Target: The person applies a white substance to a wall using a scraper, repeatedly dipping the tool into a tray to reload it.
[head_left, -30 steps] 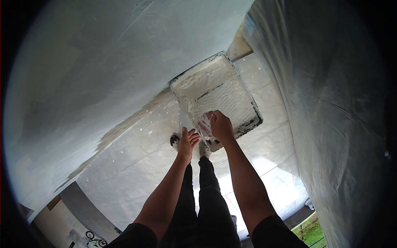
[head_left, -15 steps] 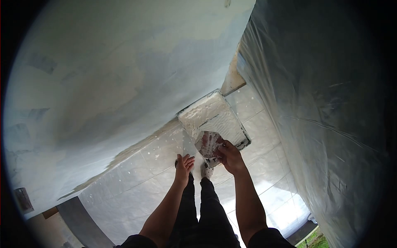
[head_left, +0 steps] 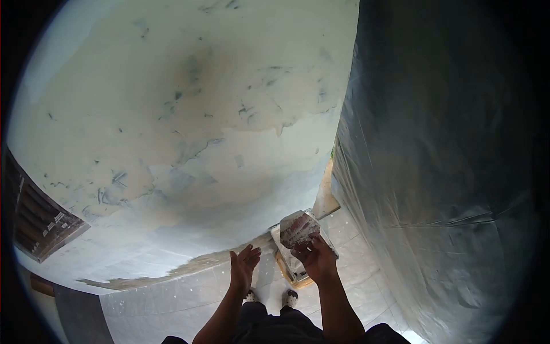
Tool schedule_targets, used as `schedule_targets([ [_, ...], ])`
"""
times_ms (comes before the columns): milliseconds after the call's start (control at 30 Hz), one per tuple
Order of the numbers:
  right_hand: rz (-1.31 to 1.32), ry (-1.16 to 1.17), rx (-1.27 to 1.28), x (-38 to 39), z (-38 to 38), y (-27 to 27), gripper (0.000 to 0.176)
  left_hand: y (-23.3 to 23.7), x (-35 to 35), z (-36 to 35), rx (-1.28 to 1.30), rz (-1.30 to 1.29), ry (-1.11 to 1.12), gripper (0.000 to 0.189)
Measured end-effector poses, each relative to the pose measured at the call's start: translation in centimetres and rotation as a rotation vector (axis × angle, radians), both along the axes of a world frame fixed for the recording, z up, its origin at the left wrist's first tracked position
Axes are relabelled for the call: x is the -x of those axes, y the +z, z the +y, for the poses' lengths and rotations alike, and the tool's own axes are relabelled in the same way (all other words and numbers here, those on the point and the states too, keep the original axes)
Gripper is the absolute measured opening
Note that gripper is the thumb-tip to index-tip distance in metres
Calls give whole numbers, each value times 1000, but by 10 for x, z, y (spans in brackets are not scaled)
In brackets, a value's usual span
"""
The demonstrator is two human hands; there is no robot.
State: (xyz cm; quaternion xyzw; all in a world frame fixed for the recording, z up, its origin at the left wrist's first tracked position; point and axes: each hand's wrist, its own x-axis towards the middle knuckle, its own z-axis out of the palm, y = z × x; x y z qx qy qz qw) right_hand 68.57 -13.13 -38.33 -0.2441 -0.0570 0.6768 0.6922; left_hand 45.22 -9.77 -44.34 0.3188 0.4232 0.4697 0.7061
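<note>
My right hand (head_left: 317, 259) grips a flat, angular reddish-brown plate (head_left: 299, 230) by its lower edge; white smears cover its face, and I cannot make out exactly what tool it is. Beneath and behind it on the floor lies a paint tray (head_left: 331, 243), mostly hidden by the hand and plate. My left hand (head_left: 243, 268) is raised to the left with its fingers apart and nothing in it, close in front of the lower wall (head_left: 200, 143). The wall is pale, with whiter areas low down and dark scuffs higher up.
A large plastic sheet (head_left: 435, 172) hangs along the right side. Spotted floor covering (head_left: 172, 309) lies under my feet (head_left: 290, 297). A yellowish edge (head_left: 281, 266) shows beside the tray. Set in the wall at far left is a dark slatted vent (head_left: 43, 212).
The view has tilted upward, showing more wall and the vent. My feet have shifted. The plate stays in my right hand; my left hand is still open.
</note>
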Motion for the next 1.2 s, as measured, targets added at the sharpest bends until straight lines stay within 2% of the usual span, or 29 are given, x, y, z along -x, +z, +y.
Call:
schedule_targets([
  [67, -34, 9, -16, 18, 0, 20, 22, 25, 15, -1, -105, -31, -6, 99],
  [100, 32, -6, -54, 24, 2, 20, 24, 38, 21, -1, -132, -42, 10, 99],
  [167, 85, -10, -91, 40, 9, 39, 28, 66, 32, 4, -379, -26, -30, 95],
  [267, 58, -6, -153, 67, 25, 50, 41, 110, 60, 14, -640, 101, -20, 102],
  [333, 46, 2, -184, 93, 33, 69, 47, 148, 88, 15, -817, 186, 5, 99],
  [367, 112, 36, -286, 103, 43, 68, 48, 168, 103, 16, -891, 209, 18, 98],
  [433, 71, -28, -164, 150, 50, 130, 35, 203, 143, 28, -1013, 241, 48, 97],
  [500, -64, -11, -366, 184, 67, 156, 54, 244, 190, 36, -1267, 386, 51, 97],
  [533, -99, 20, -515, 201, 77, 171, 57, 267, 212, 36, -1331, 439, 67, 98],
  [633, -154, -49, -752, 249, 93, 238, 48, 328, 265, 44, -1523, 520, 117, 106],
  [667, -240, -134, -824, 262, 101, 255, 44, 344, 279, 48, -1529, 515, 120, 106],
  [733, -440, -266, -1009, 282, 115, 285, 39, 372, 301, 56, -1662, 687, 155, 110],
  [767, -439, -271, -1009, 292, 121, 301, 39, 384, 311, 60, -1665, 686, 151, 110],
  [833, -916, -652, -1203, 311, 129, 330, 36, 404, 325, 66, -1791, 927, 232, 111],
  [867, -921, -658, -1209, 313, 134, 345, 36, 414, 330, 70, -1833, 998, 267, 109],
  [900, -1260, -858, -1314, 312, 140, 360, 38, 423, 334, 72, -1844, 991, 277, 109],
  [933, -1604, -1062, -1392, 310, 146, 375, 41, 432, 338, 72, -1879, 1099, 323, 109],
  [967, -1605, -1064, -1399, 310, 154, 390, 41, 440, 342, 73, -1905, 1211, 369, 108],
  [1033, -1878, -1281, -1610, 309, 168, 414, 46, 453, 349, 74, -1913, 1246, 382, 108],
  [1100, -1948, -1333, -1638, 305, 181, 439, 47, 466, 355, 78, -1908, 1404, 483, 109],
  [1200, -2124, -1486, -1728, 302, 194, 465, 49, 484, 362, 81, -1931, 1456, 517, 108],
])
